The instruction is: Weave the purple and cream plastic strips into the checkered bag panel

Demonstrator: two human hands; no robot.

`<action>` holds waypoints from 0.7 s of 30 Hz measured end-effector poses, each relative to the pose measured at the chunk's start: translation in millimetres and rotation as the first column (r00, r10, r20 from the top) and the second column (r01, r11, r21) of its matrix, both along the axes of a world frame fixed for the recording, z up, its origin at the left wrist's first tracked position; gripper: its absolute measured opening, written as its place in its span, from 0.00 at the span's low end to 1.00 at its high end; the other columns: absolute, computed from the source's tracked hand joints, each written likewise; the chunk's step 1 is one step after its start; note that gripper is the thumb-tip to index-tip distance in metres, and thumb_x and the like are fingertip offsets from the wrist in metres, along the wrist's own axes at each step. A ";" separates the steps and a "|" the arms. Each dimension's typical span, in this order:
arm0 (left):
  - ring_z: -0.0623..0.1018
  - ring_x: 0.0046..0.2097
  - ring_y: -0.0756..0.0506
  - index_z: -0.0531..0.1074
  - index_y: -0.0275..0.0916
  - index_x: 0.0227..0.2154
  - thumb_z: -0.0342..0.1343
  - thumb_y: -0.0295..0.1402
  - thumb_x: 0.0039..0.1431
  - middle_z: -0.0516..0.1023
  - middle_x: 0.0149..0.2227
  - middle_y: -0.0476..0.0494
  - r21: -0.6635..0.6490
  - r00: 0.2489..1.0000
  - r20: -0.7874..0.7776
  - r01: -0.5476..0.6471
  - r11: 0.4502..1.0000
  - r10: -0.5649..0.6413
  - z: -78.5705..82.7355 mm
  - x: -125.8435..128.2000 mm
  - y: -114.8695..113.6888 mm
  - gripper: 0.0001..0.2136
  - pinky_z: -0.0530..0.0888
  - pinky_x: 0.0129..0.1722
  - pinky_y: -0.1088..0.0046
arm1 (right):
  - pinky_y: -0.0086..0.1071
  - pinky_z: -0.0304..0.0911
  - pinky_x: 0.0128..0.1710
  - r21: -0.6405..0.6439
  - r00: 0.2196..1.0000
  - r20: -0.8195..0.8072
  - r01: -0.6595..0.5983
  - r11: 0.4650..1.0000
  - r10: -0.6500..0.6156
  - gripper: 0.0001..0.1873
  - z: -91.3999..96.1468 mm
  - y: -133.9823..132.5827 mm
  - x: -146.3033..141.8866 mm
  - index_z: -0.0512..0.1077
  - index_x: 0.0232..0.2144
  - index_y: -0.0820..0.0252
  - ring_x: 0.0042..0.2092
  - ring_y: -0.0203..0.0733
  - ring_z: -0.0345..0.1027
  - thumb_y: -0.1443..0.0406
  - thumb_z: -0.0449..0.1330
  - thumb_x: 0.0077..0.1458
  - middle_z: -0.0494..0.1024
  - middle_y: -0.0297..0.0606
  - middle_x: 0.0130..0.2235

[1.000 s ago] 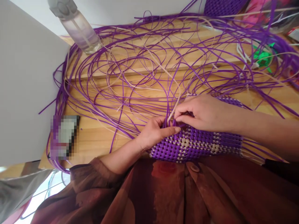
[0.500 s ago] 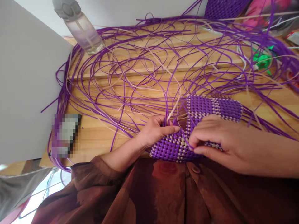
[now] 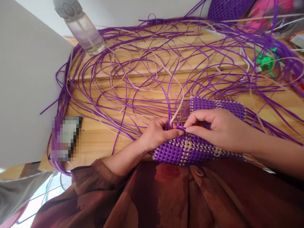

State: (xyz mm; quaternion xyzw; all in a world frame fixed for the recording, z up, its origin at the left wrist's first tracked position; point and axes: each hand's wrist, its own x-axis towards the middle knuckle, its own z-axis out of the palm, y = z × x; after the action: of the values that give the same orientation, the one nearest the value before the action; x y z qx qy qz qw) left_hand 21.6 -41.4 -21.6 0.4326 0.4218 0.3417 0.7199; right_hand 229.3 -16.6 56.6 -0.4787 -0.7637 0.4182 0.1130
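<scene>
A woven piece [image 3: 169,152] of purple and beige plastic strips lies along the table's near edge, against the brown clothing. My left hand [image 3: 158,133] is closed on its upper left edge, thumb on top, with loose strips rising beside the fingers. My right hand [image 3: 211,125] pinches a purple strip [image 3: 181,127] between thumb and forefinger, close to the left thumb tip. Behind the right hand shows another woven section [image 3: 216,104], purple with beige lines, partly covered by that hand.
Long loose strips [image 3: 133,60] tangle across the wooden table [image 3: 95,129]. A clear bottle with a grey lid [image 3: 83,31] stands at the back left. A blurred-out phone-like object [image 3: 68,137] lies left. Green material [image 3: 266,61] and a purple woven item [image 3: 229,9] sit at the right and back.
My right hand has moved up and left, from the lower middle of the weave to beside my left thumb. My left hand stays where it was.
</scene>
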 end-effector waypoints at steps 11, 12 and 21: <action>0.70 0.28 0.53 0.77 0.33 0.31 0.70 0.41 0.49 0.75 0.28 0.49 0.062 1.000 -0.025 0.008 0.998 -0.007 0.0 0.2 0.0 0.15 0.67 0.31 0.75 | 0.27 0.59 0.25 -0.256 0.998 0.029 0.062 0.965 -0.056 0.07 -2.4 18.4 -8.8 0.74 0.28 0.58 0.26 0.33 0.68 0.60 0.64 0.49 0.79 0.32 0.26; 0.70 0.28 0.53 0.78 0.33 0.32 0.70 0.41 0.49 0.76 0.28 0.48 0.068 1.000 -0.029 0.006 0.998 -0.004 0.9 0.5 -0.2 0.15 0.68 0.32 0.75 | 0.27 0.59 0.24 -0.233 0.998 0.043 0.063 0.970 -0.054 0.07 -2.0 19.7 -10.1 0.74 0.28 0.58 0.25 0.33 0.68 0.61 0.64 0.48 0.79 0.32 0.26; 0.68 0.27 0.53 0.78 0.33 0.31 0.68 0.41 0.51 0.74 0.26 0.49 0.143 0.987 -0.152 -0.034 0.989 0.056 4.7 2.1 -2.3 0.15 0.64 0.29 0.76 | 0.28 0.57 0.23 -0.020 0.992 0.126 0.022 1.000 -0.019 0.03 1.7 18.2 -20.3 0.75 0.25 0.58 0.22 0.33 0.66 0.64 0.62 0.48 0.77 0.30 0.24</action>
State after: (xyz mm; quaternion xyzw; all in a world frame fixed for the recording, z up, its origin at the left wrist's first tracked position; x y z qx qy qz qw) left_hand 23.7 -43.8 -16.9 0.4975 0.4613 0.3519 0.6448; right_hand 209.0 1.6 58.2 -0.5130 -0.7599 0.3941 0.0639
